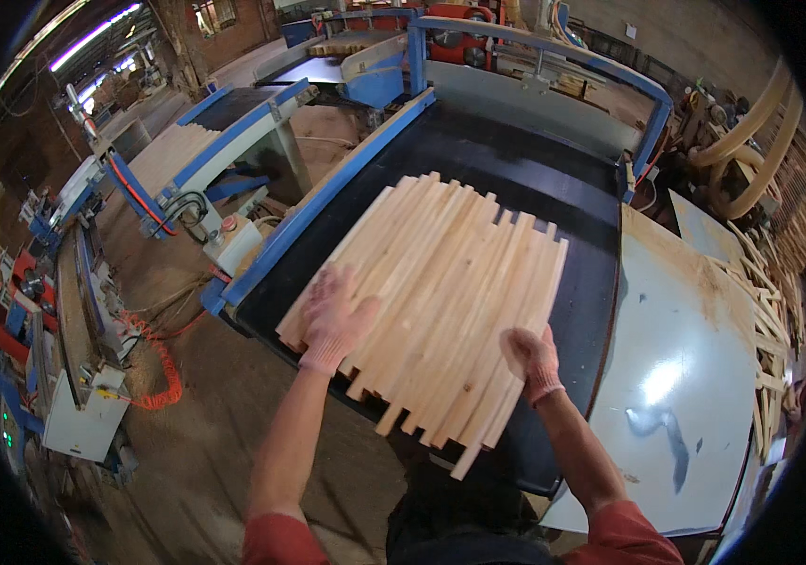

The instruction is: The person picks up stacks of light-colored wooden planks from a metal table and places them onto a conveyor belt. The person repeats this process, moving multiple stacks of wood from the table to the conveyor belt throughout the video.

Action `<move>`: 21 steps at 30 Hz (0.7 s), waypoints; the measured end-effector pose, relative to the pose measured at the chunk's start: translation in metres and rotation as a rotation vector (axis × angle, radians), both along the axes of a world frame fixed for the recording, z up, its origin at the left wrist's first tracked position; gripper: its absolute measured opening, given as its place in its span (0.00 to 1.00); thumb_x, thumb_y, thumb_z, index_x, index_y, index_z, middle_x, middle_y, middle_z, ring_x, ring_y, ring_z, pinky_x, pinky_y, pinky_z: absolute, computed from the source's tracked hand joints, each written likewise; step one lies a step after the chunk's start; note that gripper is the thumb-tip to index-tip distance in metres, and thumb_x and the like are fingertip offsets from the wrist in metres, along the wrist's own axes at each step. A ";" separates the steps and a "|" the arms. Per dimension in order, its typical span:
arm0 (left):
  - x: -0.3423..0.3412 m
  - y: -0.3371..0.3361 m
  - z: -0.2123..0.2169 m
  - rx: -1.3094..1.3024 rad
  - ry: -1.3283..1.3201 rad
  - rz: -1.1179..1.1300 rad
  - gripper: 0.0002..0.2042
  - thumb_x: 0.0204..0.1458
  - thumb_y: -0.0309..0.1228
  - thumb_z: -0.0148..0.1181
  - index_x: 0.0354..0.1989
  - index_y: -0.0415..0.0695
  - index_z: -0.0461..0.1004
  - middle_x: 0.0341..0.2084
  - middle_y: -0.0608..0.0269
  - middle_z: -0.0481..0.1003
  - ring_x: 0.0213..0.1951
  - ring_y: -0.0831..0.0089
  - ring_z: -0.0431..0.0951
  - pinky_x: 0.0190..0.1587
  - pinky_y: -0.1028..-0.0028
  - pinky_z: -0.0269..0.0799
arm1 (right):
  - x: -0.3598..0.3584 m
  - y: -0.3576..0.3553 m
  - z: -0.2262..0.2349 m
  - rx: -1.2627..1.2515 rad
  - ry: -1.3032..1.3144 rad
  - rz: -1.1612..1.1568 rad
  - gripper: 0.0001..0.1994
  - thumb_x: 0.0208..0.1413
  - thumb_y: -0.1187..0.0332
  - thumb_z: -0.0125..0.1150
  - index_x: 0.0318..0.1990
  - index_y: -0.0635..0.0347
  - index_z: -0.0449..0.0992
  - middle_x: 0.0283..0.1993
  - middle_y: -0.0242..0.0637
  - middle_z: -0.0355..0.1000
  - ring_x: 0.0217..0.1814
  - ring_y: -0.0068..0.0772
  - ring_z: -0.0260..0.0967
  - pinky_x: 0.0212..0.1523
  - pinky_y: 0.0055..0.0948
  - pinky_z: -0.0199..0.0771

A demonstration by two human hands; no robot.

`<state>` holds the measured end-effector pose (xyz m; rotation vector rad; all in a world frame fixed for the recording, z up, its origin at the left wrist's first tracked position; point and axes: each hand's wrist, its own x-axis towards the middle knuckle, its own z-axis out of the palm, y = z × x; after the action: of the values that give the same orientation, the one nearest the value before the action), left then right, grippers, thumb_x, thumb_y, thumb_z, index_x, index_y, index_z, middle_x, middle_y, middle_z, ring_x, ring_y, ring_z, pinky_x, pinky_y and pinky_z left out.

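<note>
Several pale wooden slats (pixel 440 282) lie side by side on a black conveyor belt (pixel 535 169), their ends uneven. My left hand (pixel 335 318), in a pink glove, rests flat with fingers spread on the near left slats. My right hand (pixel 533 361), also gloved, presses against the near right edge of the slat bundle, fingers curled on the wood. Some slat ends stick out over the belt's near edge.
Blue machine frame (pixel 327 193) borders the belt on the left and back. A pale metal table (pixel 685 377) adjoins on the right, with loose wood strips (pixel 770 311) piled beyond it. More machines and an orange coiled hose (pixel 162 367) stand on the dusty floor at left.
</note>
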<state>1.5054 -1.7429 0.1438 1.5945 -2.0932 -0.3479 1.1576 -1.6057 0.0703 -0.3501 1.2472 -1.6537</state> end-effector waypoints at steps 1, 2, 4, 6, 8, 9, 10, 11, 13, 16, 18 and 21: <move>0.028 0.009 0.000 -0.107 0.233 -0.038 0.35 0.65 0.44 0.62 0.77 0.39 0.62 0.77 0.38 0.58 0.80 0.45 0.54 0.80 0.53 0.50 | 0.019 -0.021 -0.002 -0.015 -0.019 0.009 0.18 0.63 0.74 0.65 0.57 0.55 0.67 0.47 0.39 0.75 0.47 0.38 0.78 0.47 0.40 0.84; 0.055 0.020 -0.002 -0.225 0.412 -0.032 0.31 0.64 0.29 0.64 0.74 0.34 0.64 0.73 0.39 0.65 0.76 0.46 0.62 0.77 0.54 0.58 | 0.038 -0.042 -0.002 -0.029 -0.063 -0.003 0.18 0.63 0.74 0.65 0.57 0.54 0.66 0.48 0.39 0.75 0.48 0.38 0.78 0.48 0.40 0.83; 0.101 0.064 -0.020 -0.251 0.617 0.132 0.26 0.69 0.24 0.56 0.74 0.33 0.64 0.74 0.46 0.66 0.74 0.55 0.67 0.76 0.58 0.60 | 0.069 -0.075 0.004 -0.007 -0.063 0.041 0.21 0.63 0.74 0.65 0.60 0.53 0.65 0.51 0.40 0.74 0.52 0.38 0.77 0.51 0.41 0.83; 0.139 0.114 -0.058 -0.120 1.018 0.350 0.24 0.73 0.28 0.52 0.75 0.35 0.66 0.74 0.50 0.67 0.73 0.61 0.68 0.76 0.62 0.60 | 0.098 -0.110 0.020 0.102 -0.007 0.042 0.25 0.64 0.67 0.68 0.63 0.56 0.61 0.56 0.43 0.72 0.56 0.40 0.75 0.55 0.43 0.82; 0.163 0.167 -0.116 0.200 1.048 0.724 0.14 0.77 0.39 0.50 0.48 0.40 0.73 0.43 0.68 0.71 0.48 0.73 0.70 0.59 0.72 0.65 | 0.104 -0.130 0.046 0.288 0.322 0.183 0.25 0.68 0.56 0.63 0.65 0.59 0.66 0.55 0.49 0.76 0.55 0.43 0.79 0.56 0.40 0.82; 0.176 0.192 -0.150 0.400 1.026 0.740 0.15 0.76 0.41 0.50 0.38 0.44 0.67 0.35 0.72 0.61 0.39 0.73 0.62 0.51 0.73 0.63 | 0.098 -0.133 0.058 0.363 0.495 0.340 0.25 0.69 0.51 0.60 0.64 0.60 0.70 0.54 0.50 0.78 0.54 0.43 0.80 0.56 0.40 0.82; 0.185 0.221 -0.185 0.662 0.916 0.877 0.18 0.75 0.43 0.52 0.36 0.41 0.70 0.33 0.69 0.64 0.38 0.70 0.64 0.49 0.70 0.66 | 0.086 -0.131 0.068 0.483 0.656 0.508 0.27 0.70 0.46 0.56 0.63 0.60 0.74 0.52 0.50 0.80 0.53 0.44 0.81 0.56 0.40 0.81; 0.178 0.249 -0.225 0.959 0.631 1.001 0.19 0.71 0.44 0.55 0.43 0.36 0.75 0.39 0.60 0.73 0.42 0.67 0.71 0.50 0.66 0.69 | 0.071 -0.123 0.076 0.607 0.813 0.644 0.30 0.71 0.41 0.53 0.62 0.60 0.79 0.50 0.51 0.82 0.53 0.44 0.82 0.56 0.40 0.81; 0.160 0.299 -0.291 1.193 0.157 0.970 0.30 0.66 0.50 0.57 0.58 0.29 0.80 0.51 0.47 0.83 0.50 0.59 0.81 0.54 0.58 0.74 | 0.065 -0.119 0.070 0.560 1.195 0.824 0.31 0.72 0.37 0.44 0.58 0.52 0.82 0.43 0.45 0.85 0.49 0.44 0.85 0.54 0.41 0.83; 0.124 0.310 -0.353 1.371 0.072 0.576 0.30 0.66 0.50 0.57 0.58 0.29 0.80 0.51 0.47 0.83 0.50 0.59 0.81 0.54 0.58 0.74 | 0.068 -0.108 0.035 0.358 1.725 0.814 0.24 0.76 0.45 0.45 0.68 0.46 0.73 0.52 0.48 0.82 0.49 0.50 0.85 0.55 0.48 0.84; 0.088 0.291 -0.366 1.413 0.099 0.372 0.30 0.66 0.50 0.57 0.58 0.29 0.80 0.51 0.47 0.83 0.50 0.59 0.81 0.54 0.58 0.74 | 0.075 -0.092 0.010 0.445 1.386 0.772 0.21 0.76 0.48 0.46 0.67 0.44 0.73 0.52 0.46 0.80 0.44 0.47 0.83 0.49 0.46 0.84; 0.024 0.263 -0.363 1.420 0.055 0.120 0.30 0.66 0.50 0.57 0.57 0.29 0.80 0.51 0.47 0.83 0.51 0.59 0.81 0.54 0.58 0.74 | 0.094 -0.034 -0.001 0.216 0.702 0.935 0.20 0.76 0.47 0.47 0.62 0.44 0.75 0.44 0.37 0.79 0.35 0.40 0.78 0.35 0.42 0.81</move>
<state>1.5296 -1.4803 -0.2193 2.2527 -1.6200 -2.1083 1.2514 -1.6394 0.0696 -1.2319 1.4086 -0.5821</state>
